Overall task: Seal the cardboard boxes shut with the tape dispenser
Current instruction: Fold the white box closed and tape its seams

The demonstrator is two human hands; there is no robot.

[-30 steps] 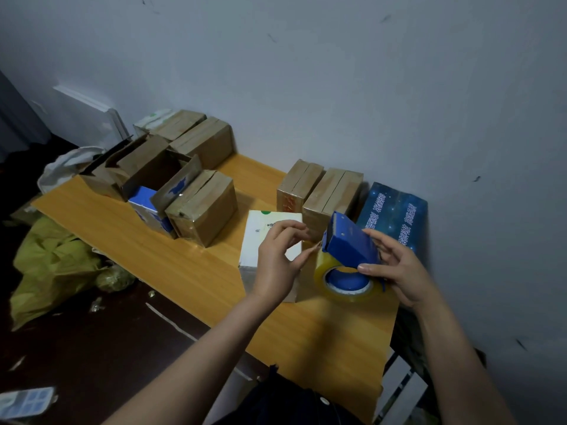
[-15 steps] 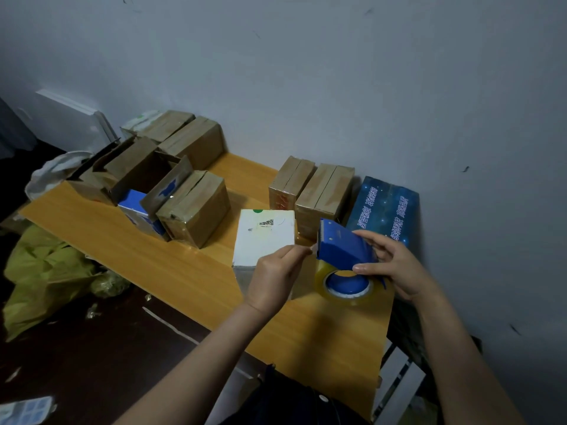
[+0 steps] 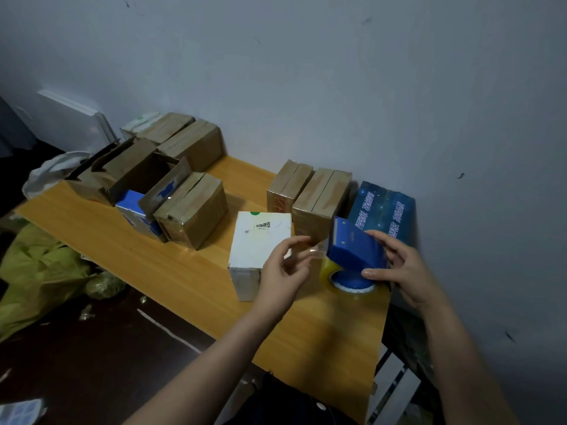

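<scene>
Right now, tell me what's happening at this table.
A person is getting tape ready for sealing. The right hand grips a blue tape dispenser, and the left hand pinches the clear tape end drawn from it, just beside a white box. Closed brown cardboard boxes stand behind on the wooden table, and an open cardboard box sits at the far left.

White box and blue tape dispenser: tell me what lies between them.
Head view: beside the white box, the left hand pinches a clear tape strip running to the tape dispenser.
</scene>
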